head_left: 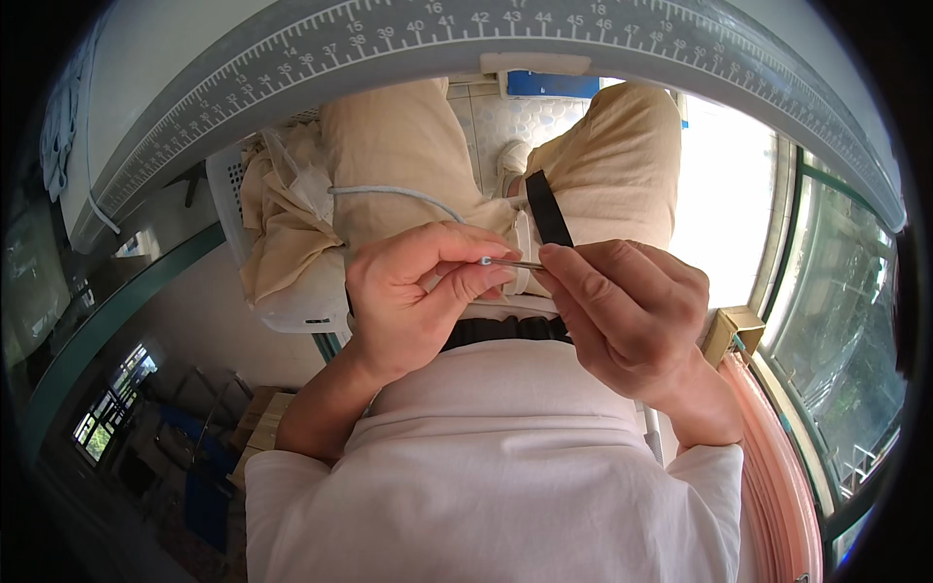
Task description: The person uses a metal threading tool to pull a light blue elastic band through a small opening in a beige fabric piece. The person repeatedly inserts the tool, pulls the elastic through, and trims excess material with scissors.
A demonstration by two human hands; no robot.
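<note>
My left hand (419, 291) pinches the end of a thin pale blue-grey cord (397, 191) between thumb and forefinger. The cord runs from behind that hand across my lap. Between the fingertips of my right hand (627, 313) is a slim metal rod (521, 264), perhaps a threading needle. Its tip meets the pale cord end at my left fingertips; whether the two are joined is too small to tell. Just beyond my hands, a black strap (548, 210) lies over my beige trousers (605, 167). A white strip (522, 237) shows behind the rod.
Ahead curves a table edge (466, 29) with printed ruler marks. A white plastic basket (280, 317) at left holds beige fabric (280, 240) and a clear plastic bag (306, 182). To the right are a window (838, 313), a pink curtain (773, 466) and a wooden block (735, 331).
</note>
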